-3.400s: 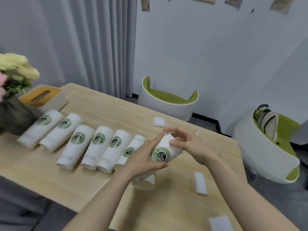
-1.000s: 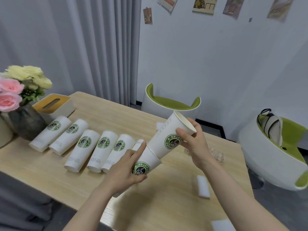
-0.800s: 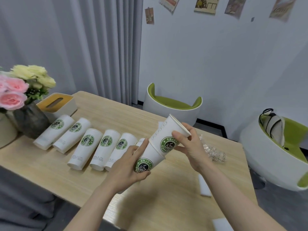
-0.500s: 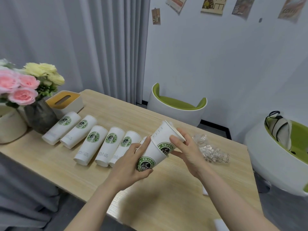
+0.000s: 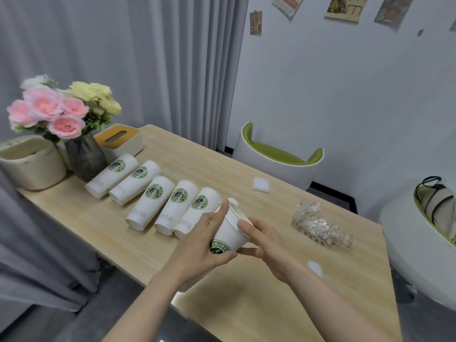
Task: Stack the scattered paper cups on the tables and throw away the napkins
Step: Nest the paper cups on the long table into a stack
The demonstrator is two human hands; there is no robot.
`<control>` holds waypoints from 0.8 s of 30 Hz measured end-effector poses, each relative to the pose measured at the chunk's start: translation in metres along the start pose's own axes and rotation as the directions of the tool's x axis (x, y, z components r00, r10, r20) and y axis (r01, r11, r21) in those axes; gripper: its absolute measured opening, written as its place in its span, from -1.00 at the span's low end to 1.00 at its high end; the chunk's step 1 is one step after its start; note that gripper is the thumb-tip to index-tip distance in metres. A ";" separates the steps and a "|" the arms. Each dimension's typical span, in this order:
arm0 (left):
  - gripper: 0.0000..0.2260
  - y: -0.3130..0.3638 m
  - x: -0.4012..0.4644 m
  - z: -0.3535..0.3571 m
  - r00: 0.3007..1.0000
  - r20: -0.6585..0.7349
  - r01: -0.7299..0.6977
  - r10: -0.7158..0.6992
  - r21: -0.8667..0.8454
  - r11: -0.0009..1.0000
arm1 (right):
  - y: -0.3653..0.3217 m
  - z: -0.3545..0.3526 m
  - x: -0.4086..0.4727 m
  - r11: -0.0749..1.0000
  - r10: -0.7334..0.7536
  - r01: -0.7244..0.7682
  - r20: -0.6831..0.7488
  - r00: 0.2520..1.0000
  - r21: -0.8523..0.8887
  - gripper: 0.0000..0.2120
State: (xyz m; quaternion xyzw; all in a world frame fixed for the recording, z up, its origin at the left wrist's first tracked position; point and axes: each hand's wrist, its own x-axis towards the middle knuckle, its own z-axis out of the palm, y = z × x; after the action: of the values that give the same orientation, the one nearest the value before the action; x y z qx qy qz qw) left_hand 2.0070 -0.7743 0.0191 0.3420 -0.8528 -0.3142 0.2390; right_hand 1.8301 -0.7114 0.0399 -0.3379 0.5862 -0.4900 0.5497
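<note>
Nested paper cups being held tilted above table middle, fingers of left hand curled round side; right hand fingers being curled against rim. Napkin lying near far edge.

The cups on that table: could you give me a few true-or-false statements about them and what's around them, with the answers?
1. Five cups lie on their sides in a row on the table. True.
2. The left hand rests flat on the table. False: it grips the held cups, nested one in another.
3. The right hand is at the rim end of the held cups. True.
4. The flowers are blue. False: they are pink, pale yellow and white.
5. A napkin lies on the table beyond the row. True.
6. The crumpled plastic sits inside a cup. False: it lies on the table.
</note>
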 end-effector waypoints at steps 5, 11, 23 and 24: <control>-0.04 0.000 -0.004 -0.003 0.997 -0.033 0.064 -0.066 -0.060 0.996 | 0.018 0.018 0.002 0.997 0.071 -0.071 0.039 0.997 0.011 -0.28; -0.04 -0.013 -0.008 -0.011 0.978 -0.076 0.188 -0.195 -0.088 0.978 | 0.021 0.025 0.011 0.987 0.070 -0.063 0.043 0.997 -0.151 -0.17; -0.03 -0.046 -0.012 -0.055 0.925 -0.165 0.328 -0.342 -0.102 0.939 | 0.044 -0.007 0.092 0.386 -0.110 0.332 0.315 0.943 -0.861 -0.42; -0.03 -0.047 -0.013 -0.057 0.923 -0.157 0.338 -0.351 -0.105 0.935 | 0.044 -0.004 0.098 0.338 -0.077 0.361 0.357 0.931 -0.869 -0.44</control>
State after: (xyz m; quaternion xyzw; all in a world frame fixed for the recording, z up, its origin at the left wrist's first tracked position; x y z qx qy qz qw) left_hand 2.0715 -0.8127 0.0234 0.5032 -0.7427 -0.3526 0.2663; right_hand 1.8157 -0.7896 -0.0328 -0.7221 0.6320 -0.0998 0.2633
